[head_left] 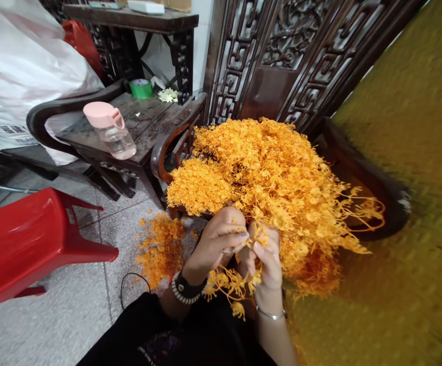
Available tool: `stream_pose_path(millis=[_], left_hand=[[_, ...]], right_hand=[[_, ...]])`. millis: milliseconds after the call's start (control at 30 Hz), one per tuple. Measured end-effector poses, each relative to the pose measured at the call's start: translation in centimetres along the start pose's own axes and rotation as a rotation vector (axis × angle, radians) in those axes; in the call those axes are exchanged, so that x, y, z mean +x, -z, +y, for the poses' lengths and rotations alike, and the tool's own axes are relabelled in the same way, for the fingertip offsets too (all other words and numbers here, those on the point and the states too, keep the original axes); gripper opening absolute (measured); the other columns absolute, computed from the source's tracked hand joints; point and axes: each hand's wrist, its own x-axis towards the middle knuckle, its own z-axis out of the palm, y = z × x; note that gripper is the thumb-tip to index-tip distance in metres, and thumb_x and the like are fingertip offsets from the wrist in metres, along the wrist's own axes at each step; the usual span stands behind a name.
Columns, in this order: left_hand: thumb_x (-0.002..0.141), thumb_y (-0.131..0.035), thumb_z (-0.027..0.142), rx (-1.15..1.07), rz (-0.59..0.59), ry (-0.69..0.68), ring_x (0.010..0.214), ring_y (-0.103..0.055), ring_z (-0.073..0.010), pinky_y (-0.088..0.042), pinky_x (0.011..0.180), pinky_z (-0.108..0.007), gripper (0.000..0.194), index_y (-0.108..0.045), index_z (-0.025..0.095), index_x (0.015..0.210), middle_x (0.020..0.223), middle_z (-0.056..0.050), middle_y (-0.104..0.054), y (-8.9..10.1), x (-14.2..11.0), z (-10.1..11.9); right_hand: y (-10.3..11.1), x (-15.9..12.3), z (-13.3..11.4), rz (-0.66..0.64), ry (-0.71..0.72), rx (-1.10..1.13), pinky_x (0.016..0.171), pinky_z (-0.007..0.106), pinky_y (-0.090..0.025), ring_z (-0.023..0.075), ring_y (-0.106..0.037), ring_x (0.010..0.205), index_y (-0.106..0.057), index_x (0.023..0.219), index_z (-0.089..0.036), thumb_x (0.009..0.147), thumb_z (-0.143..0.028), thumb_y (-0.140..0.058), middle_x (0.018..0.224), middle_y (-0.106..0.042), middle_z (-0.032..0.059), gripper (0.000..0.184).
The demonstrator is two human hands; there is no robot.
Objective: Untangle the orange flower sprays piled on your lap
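Two hands met low in the middle of the view, but first, from the left: a red stool (26,244) stood on the tiled floor (64,315), with a white sack (19,61) behind it. Next came a dark wooden counter (148,119) carrying a clear bottle (111,130) with a pink lid, and farther back a green tape roll (141,88) beside a few pale blossoms (168,95). Below the counter, loose orange bits (159,246) lay scattered on the floor. The left hand (217,241), a beaded band and a dark strap on its wrist, was curled narrow, its fingertips pinched on a sprig (248,243) of orange plastic flowers. The right hand (269,264), a thin bangle at its wrist, was closed narrow on the same sprig, touching the left. More orange strands (231,287) hung beneath both hands, over a dark lap. Just behind the hands rose the big orange pile (274,173) of such flowers, heaped on a carved wooden chair (373,188). A carved dark screen (282,56) stood behind the pile, and at far right a blurred yellow mass (407,203) filled the frame.
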Motion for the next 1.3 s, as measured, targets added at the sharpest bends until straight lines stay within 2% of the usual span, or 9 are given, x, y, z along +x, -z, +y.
stream_pose_path(millis=[167, 367, 533, 833, 900, 1000, 1067, 1200, 1300], left_hand=[[0.067, -0.070, 0.038, -0.130, 0.145, -0.007, 0.049, -0.028, -0.0067, -0.016, 0.046, -0.025, 0.027, -0.051, 0.020, 0.073, 0.062, 0.003, -0.039, -1.0, 0.0, -0.5], [0.066, -0.067, 0.039, -0.168, 0.106, 0.030, 0.045, -0.025, -0.0058, -0.011, 0.045, -0.025, 0.027, -0.050, 0.018, 0.066, 0.051, 0.005, -0.031, -1.4, 0.3, -0.7], [0.070, -0.064, 0.027, -0.210, 0.126, -0.040, 0.047, -0.026, -0.0054, -0.015, 0.046, -0.025, 0.021, -0.047, 0.020, 0.078, 0.060, 0.004, -0.038, -1.7, 0.0, -0.3], [0.076, -0.056, 0.028, -0.208, 0.140, -0.147, 0.045, -0.021, -0.0059, -0.018, 0.044, -0.023, 0.021, -0.039, 0.019, 0.067, 0.054, 0.006, -0.030, -2.3, 0.0, -0.7], [0.081, -0.048, 0.032, -0.131, 0.156, -0.164, 0.044, -0.018, -0.0076, -0.019, 0.043, -0.024, 0.030, -0.032, 0.021, 0.058, 0.050, 0.007, -0.023, -2.2, 0.1, -0.8], [0.092, -0.021, 0.034, 0.071, 0.226, -0.201, 0.044, -0.014, -0.0123, -0.022, 0.042, -0.026, 0.040, -0.030, 0.026, 0.053, 0.049, 0.007, -0.014, -1.7, 0.4, -0.6], [0.093, -0.011, 0.032, 0.030, 0.230, -0.201, 0.044, -0.011, -0.0134, -0.021, 0.042, -0.026, 0.043, -0.027, 0.027, 0.053, 0.048, 0.007, -0.010, -1.4, 0.6, -0.3], [0.088, -0.032, 0.044, -0.311, 0.061, -0.131, 0.040, -0.015, -0.0101, -0.023, 0.045, -0.024, 0.045, -0.022, 0.022, 0.051, 0.040, 0.007, -0.012, -1.5, 0.6, -0.4], [0.083, -0.042, 0.051, -0.330, 0.043, -0.119, 0.041, -0.025, -0.0094, -0.027, 0.049, -0.025, 0.047, -0.031, 0.020, 0.049, 0.036, 0.006, -0.018, -1.7, 0.3, -0.7]], right_hand=[[0.0, -0.6, 0.9, 0.073, 0.039, 0.102, 0.030, 0.019, -0.017, 0.0043, -0.025, 0.026, -0.050, 0.059, -0.018, 0.081, -0.036, -0.052, 0.033, -0.036, -0.0074, 0.028], [-0.1, -0.8, 0.9, 0.077, 0.043, 0.092, 0.028, 0.019, -0.016, 0.0044, -0.024, 0.024, -0.046, 0.058, -0.018, 0.081, -0.039, -0.051, 0.032, -0.034, -0.0078, 0.031], [-0.4, -0.8, 0.8, 0.089, 0.041, 0.109, 0.030, 0.020, -0.016, 0.0044, -0.023, 0.025, -0.047, 0.059, -0.018, 0.080, -0.039, -0.052, 0.032, -0.031, -0.0086, 0.031], [-1.1, -1.0, 0.5, 0.150, 0.070, 0.095, 0.030, 0.021, -0.017, 0.0045, -0.026, 0.026, -0.050, 0.058, -0.017, 0.081, -0.038, -0.052, 0.032, -0.031, -0.0079, 0.031], [-1.5, -0.9, 0.0, 0.161, 0.078, 0.107, 0.030, 0.020, -0.016, 0.0038, -0.025, 0.026, -0.048, 0.057, -0.017, 0.081, -0.035, -0.052, 0.033, -0.032, -0.0080, 0.030], [-2.4, -0.5, -1.5, 0.160, 0.139, 0.194, 0.029, 0.020, -0.015, 0.0036, -0.022, 0.024, -0.039, 0.050, -0.019, 0.080, -0.031, -0.052, 0.030, -0.028, -0.0089, 0.035], [-2.8, -0.4, -2.4, 0.165, 0.207, 0.246, 0.029, 0.020, -0.014, 0.0038, -0.016, 0.022, -0.032, 0.048, -0.020, 0.080, -0.031, -0.050, 0.028, -0.022, -0.0095, 0.039], [-2.5, -0.4, -2.5, 0.145, 0.206, 0.114, 0.032, 0.023, -0.019, 0.0059, -0.020, 0.026, -0.036, 0.048, -0.021, 0.080, -0.034, -0.047, 0.030, -0.027, -0.0073, 0.037], [-1.6, -0.7, -1.8, 0.127, 0.157, -0.081, 0.037, 0.025, -0.022, 0.0072, -0.026, 0.030, -0.035, 0.048, -0.022, 0.083, -0.041, -0.043, 0.034, -0.031, -0.0053, 0.041]])
